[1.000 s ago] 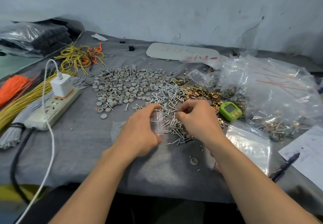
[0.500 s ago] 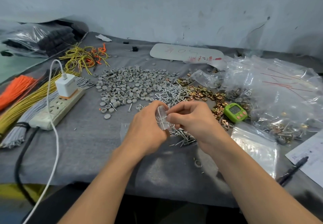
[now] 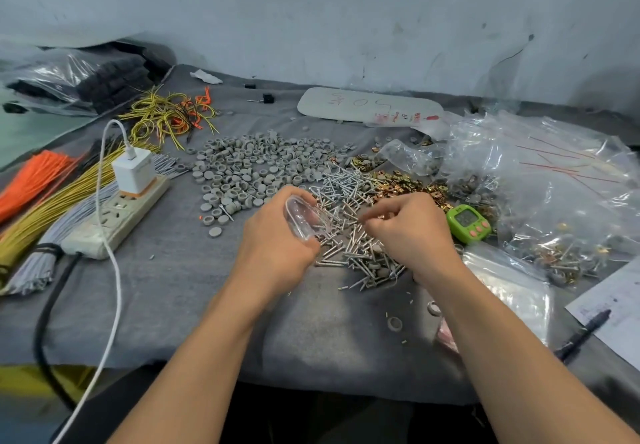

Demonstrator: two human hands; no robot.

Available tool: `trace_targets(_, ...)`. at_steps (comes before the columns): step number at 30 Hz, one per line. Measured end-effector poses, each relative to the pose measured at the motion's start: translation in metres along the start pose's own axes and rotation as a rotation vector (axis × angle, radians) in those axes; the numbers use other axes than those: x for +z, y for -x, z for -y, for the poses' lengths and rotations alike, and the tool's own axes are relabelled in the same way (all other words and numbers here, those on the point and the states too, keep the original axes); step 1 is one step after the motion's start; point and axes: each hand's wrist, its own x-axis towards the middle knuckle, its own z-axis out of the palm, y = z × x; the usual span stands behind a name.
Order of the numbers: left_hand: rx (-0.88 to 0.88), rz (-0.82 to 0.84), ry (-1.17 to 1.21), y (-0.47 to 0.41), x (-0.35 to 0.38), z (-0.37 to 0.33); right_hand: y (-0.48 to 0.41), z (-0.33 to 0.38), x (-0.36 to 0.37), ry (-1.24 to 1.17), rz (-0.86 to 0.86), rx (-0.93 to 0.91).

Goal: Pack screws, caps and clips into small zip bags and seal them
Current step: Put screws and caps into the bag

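Apart go my hands: half a second ago the right one was up at the mouth of the zip bag, and now it has swung right, out over the screws.

Far left on the desk [image 3: 166, 291] sits the power strip [image 3: 114, 215] with a white charger [image 3: 133, 173] plugged in. No brand on either that I can read. Next come the grey caps [image 3: 249, 163], spread wide.

Then my left hand [image 3: 277, 246]: fingers [image 3: 310, 244] and thumb curl round the small clear zip bag [image 3: 304, 217], holding it just above the desk with its mouth bowed open and turned right. It looks empty, though the clear plastic makes that hard to call.

Right beside that mouth lie the screws [image 3: 346, 194], a jumble pointing every way, touching the bag's far edge. My right hand [image 3: 412, 232] hovers on them, fingers [image 3: 375, 225] curled tight in a pinch. Whether a screw is caught in there, I cannot tell. It is the nearer hand to the pile, and the bag mouth lies straight to its left, so the drop-in is a short sideways carry, I reckon.

Further right, the brassy clips [image 3: 401, 184], a green timer [image 3: 468, 222] with an unreadable display, and big clear bags [image 3: 554, 184]. On the white card [image 3: 367, 108] at the back, handwriting that may include "50"; the red print is too small to read.
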Motion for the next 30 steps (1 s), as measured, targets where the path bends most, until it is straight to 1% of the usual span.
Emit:
trace_targets(2,0.011,-0.008,0.007,0.001,-0.004,0.001,0.002,-0.003,0.0,0.203,0.072,-0.024)
trace_targets(5,0.014,0.001,-0.014,0.002,-0.006,0.001,0.01,0.0,0.01,0.427,0.16,-0.095)
trace_targets(7,0.006,0.011,-0.027,0.002,-0.004,0.001,0.014,0.004,0.015,0.497,0.165,-0.123)
trace_targets(12,-0.014,0.057,-0.109,0.002,-0.001,0.002,0.017,0.004,0.016,0.571,0.197,-0.159)
trace_targets(14,-0.016,0.069,-0.131,0.002,0.001,0.002,0.018,0.002,0.015,0.547,0.186,-0.17)
trace_targets(17,-0.021,0.087,-0.179,0.004,0.003,0.001,0.017,-0.001,0.011,0.515,0.126,-0.158)
trace_targets(20,-0.029,0.108,-0.178,0.004,0.005,0.001,0.015,-0.002,0.009,0.494,0.08,-0.128)
trace_targets(23,-0.035,0.114,-0.195,0.006,0.007,0.001,0.015,-0.002,0.009,0.392,0.042,-0.112)
trace_targets(28,-0.024,0.095,-0.205,0.007,0.009,0.001,0.013,-0.003,0.01,0.254,0.11,-0.115)
trace_targets(30,-0.014,0.091,-0.212,0.007,0.009,0.002,0.011,-0.002,0.011,0.183,0.103,-0.107)
